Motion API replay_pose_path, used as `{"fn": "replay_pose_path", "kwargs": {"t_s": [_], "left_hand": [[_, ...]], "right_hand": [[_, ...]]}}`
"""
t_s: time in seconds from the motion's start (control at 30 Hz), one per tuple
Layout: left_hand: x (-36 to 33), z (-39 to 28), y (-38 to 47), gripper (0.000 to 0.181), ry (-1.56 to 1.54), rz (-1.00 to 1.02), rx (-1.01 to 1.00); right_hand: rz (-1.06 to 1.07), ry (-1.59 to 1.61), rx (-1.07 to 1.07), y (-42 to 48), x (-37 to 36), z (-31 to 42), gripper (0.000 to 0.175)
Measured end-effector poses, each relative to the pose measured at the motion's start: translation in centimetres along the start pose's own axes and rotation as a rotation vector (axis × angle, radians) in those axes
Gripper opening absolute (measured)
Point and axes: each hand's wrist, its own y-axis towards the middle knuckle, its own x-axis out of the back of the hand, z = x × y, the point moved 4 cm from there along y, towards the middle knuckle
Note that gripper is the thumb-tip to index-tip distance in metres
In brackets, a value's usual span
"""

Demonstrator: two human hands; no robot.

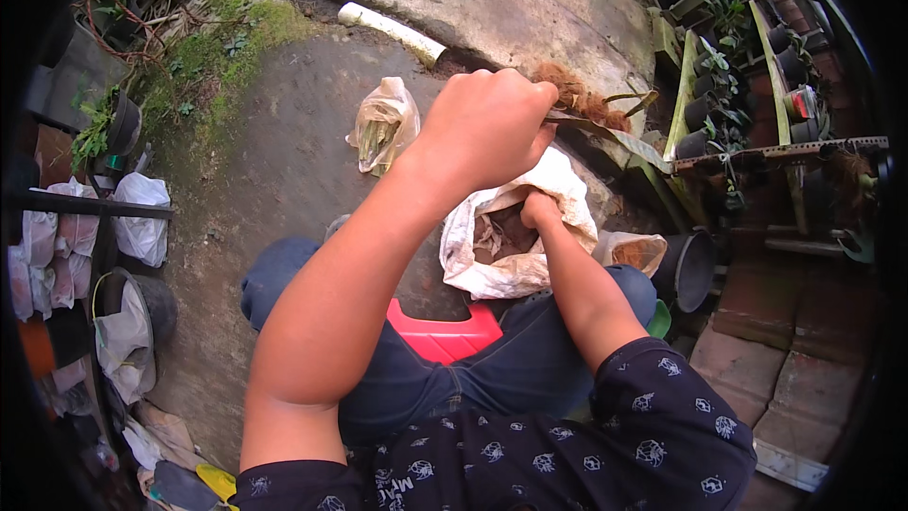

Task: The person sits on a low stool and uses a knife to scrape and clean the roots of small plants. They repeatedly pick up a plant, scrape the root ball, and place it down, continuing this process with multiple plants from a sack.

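Observation:
My left hand (489,113) is raised in front of me, its fingers closed on a long, narrow leaf-like strip (617,138) that stretches off to the right. Just beyond this hand is a clump of brown coconut fibre (582,96); whether the strip joins it cannot be seen. Below, a white woven sack (461,245) stands with its mouth rolled down and brown material (507,231) inside. Reaching into that mouth is my right hand (542,211), its fingertips hidden by the hand and sack.
A clear plastic bag with green stems (379,135) lies on the concrete, near a white pipe (390,32). Right of the sack are a smaller bag of brown fibre (638,252) and a black pot (691,271). Wooden racks (684,96) hold potted plants. A red plastic piece (447,333) shows between my legs.

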Motion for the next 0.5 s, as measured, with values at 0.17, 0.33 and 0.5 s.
{"fn": "replay_pose_path", "kwargs": {"t_s": [0.17,0.33,0.5], "left_hand": [[-0.1,-0.1,-0.2,0.020,0.010,0.014,-0.025],[-0.2,-0.1,-0.1,0.020,0.015,0.021,-0.040],[-0.2,-0.3,-0.2,0.019,0.015,0.021,-0.045]], "right_hand": [[-0.007,-0.077,0.009,-0.3,-3.7,-1.0,0.048],[-0.046,-0.175,0.076,0.7,-6.2,-1.2,0.044],[-0.181,-0.301,0.200,1.6,-8.7,-1.4,0.033]]}}
